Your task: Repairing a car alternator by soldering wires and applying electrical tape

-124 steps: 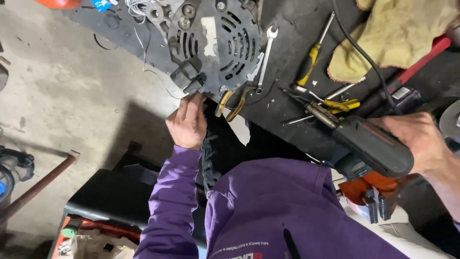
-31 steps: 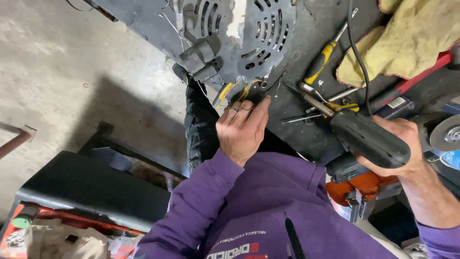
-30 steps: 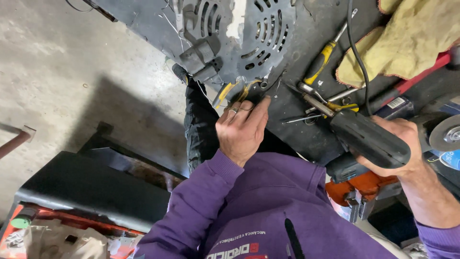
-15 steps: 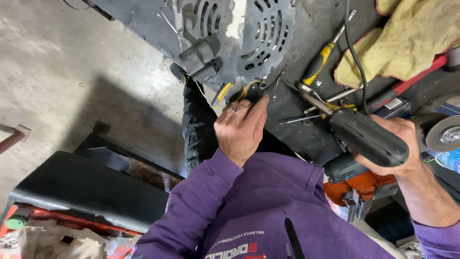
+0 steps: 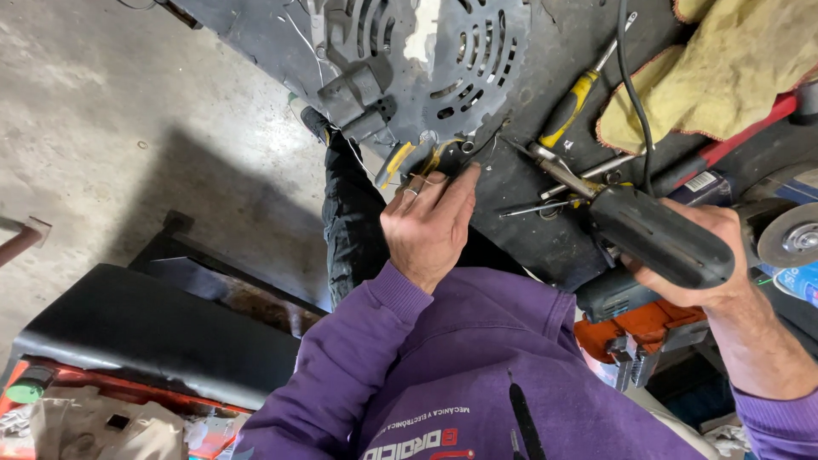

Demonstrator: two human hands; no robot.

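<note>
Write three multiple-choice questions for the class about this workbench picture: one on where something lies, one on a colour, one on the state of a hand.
1. Where does the yellow cloth lie?
A. at the top right of the bench
B. on the floor at the left
C. on the black seat

2. What colour are the person's sleeves?
A. green
B. purple
C. white

3. What is the right hand doing?
A. resting open and flat
B. pointing at the floor
C. gripping a black corded tool

Answers:
1. A: the cloth lies on the dark bench top, beside the yellow-handled screwdriver.
2. B: both sleeves are purple.
3. C: its fingers are wrapped round the black tool, whose tip points toward the round metal housing, while the left hand reaches to the yellow-handled pliers.
</note>
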